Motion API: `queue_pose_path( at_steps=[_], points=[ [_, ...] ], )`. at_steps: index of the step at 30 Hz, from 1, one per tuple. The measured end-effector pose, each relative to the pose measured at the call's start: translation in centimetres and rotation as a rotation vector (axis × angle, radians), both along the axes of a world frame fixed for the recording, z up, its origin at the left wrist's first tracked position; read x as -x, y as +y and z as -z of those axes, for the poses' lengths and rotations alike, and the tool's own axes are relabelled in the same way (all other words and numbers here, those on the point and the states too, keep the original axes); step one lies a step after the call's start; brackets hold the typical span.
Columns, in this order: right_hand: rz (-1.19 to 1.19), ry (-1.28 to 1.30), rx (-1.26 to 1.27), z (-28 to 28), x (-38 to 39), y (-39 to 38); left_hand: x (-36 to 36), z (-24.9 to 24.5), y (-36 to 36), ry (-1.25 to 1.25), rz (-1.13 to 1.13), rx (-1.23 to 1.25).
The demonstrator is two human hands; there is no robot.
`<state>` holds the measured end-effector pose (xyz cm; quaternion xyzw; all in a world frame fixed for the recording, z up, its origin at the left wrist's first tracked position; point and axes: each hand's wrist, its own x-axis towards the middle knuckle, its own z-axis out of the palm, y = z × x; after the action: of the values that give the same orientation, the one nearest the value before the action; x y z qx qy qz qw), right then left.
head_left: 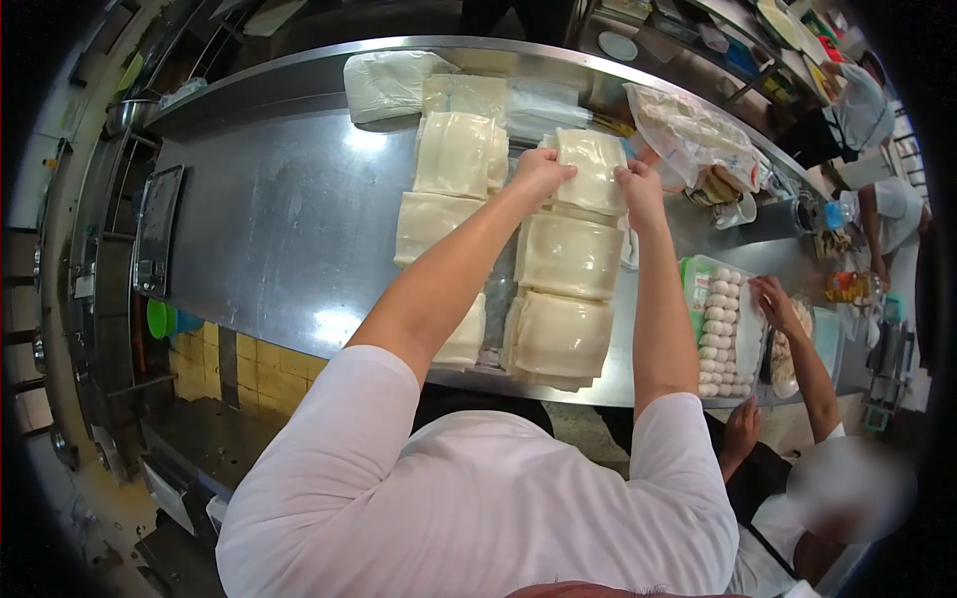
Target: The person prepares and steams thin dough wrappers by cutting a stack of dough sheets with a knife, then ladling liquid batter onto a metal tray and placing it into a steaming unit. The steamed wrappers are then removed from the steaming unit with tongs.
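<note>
stainless steel makes up the long counter [279,229] of a working kitchen, with yellow tiles below its near edge on the left. the person, in a white short-sleeved shirt, reaches both arms out over it. the left hand [541,171] and the right hand [638,184] each grip one side of a pale packet [591,169], fingers curled over its left and right edges. the packet is at the far end of a column of similar packets; whether it is lifted or resting on the steel cannot be told. nearer in that column lie a second packet [570,254] and a third packet [558,337], the third at the near edge of the counter. to the left runs another column of packets [454,151], its near end partly hidden under the left forearm. a white plastic bag [384,85] sits by the far edge, and a crumpled clear bag [688,135] lies just right of the hands. on the right, a co-worker's hand [773,299] rests at a clear tray [706,265] packed with small white balls [720,329]. two more people in white stand at the far right.
</note>
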<state>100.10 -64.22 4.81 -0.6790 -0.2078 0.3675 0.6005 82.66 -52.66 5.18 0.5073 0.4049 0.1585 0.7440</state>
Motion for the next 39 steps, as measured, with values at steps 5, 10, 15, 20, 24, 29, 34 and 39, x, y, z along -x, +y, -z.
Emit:
queue_pose_path(
  at_steps=[5,10,15,20,24,29,34,39],
  points=[
    [0.014,-0.211,0.112,0.3,0.6,-0.6,0.3,-0.2,-0.9,0.07,-0.011,-0.118],
    [0.035,-0.331,0.226,-1.0,1.5,-1.4,0.3,-0.1,-1.5,0.178,-0.114,-0.425],
    [-0.004,-0.418,0.287,-1.4,1.9,-2.8,2.1,-1.9,-2.6,0.37,-0.075,-0.597],
    [0.001,-0.812,0.378,-2.7,3.6,-5.5,10.1,-4.8,-6.3,0.042,-0.044,-0.654],
    [0.011,-0.619,0.101,-4.3,9.2,-9.1,25.3,-5.1,-12.0,0.138,-0.093,-0.623],
    [-0.142,-0.334,-0.067,-4.9,20.6,-9.7,38.3,-2.9,-17.0,0.326,-0.291,-0.5],
    [-0.472,-0.166,-0.052,-5.9,34.1,-5.8,45.4,-2.7,-17.6,0.275,-0.516,-0.391],
    [-0.826,-0.27,-0.03,-7.8,47.7,0.0,56.0,-4.1,-14.1,0.27,-0.576,-0.529]
  ],
)
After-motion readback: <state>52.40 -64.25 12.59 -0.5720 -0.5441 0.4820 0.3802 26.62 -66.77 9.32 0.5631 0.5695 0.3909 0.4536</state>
